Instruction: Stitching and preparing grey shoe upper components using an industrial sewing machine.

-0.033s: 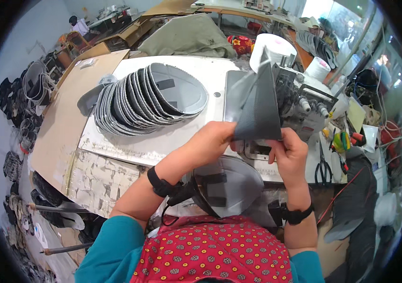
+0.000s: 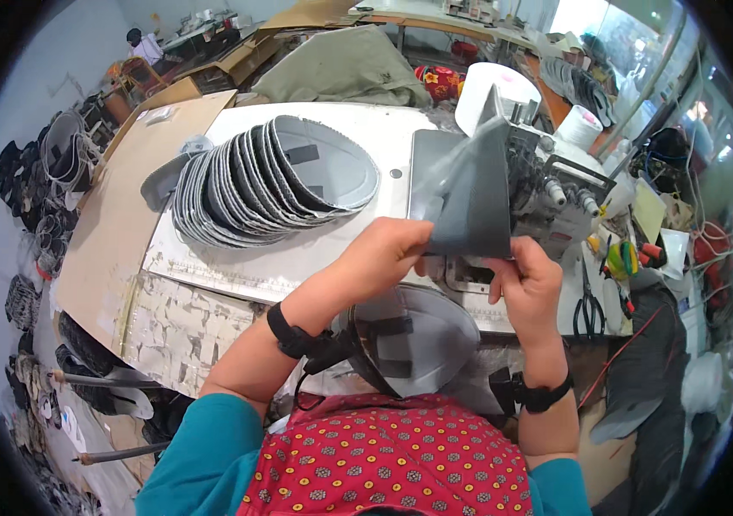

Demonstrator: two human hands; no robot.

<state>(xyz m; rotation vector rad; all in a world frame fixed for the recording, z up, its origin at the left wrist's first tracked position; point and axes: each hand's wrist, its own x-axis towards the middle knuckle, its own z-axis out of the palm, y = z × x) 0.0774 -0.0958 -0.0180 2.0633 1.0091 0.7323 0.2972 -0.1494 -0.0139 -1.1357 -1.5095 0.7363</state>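
Both my hands grip a dark grey sheet piece [image 2: 474, 206] by its near edge, one at each lower corner. My left hand [image 2: 386, 248] pinches the left corner between thumb and fingers. At the right corner my right hand [image 2: 528, 273] is closed with its fingers bent. The piece stands up toward a sewing machine [image 2: 543, 181] and hides part of it. Under my forearms, against my apron, lies a curved grey pad piece [image 2: 440, 331] with dark patches. To the left on the white table [image 2: 366, 236] rests a row of nested curved grey pieces [image 2: 237, 185] with stitched-looking rims.
White thread cones [image 2: 504, 86] stand behind the machine. Black-handled scissors [image 2: 589, 311] lie right of my right hand. Brown cardboard [image 2: 117, 224] covers the table's left side. A grey-green cloth heap [image 2: 345, 64] sits at the back. A person [image 2: 144, 47] is far off at upper left.
The upper part of the grey piece has tilted slightly to the right and looks wider. My hands have barely shifted; both keep their hold.
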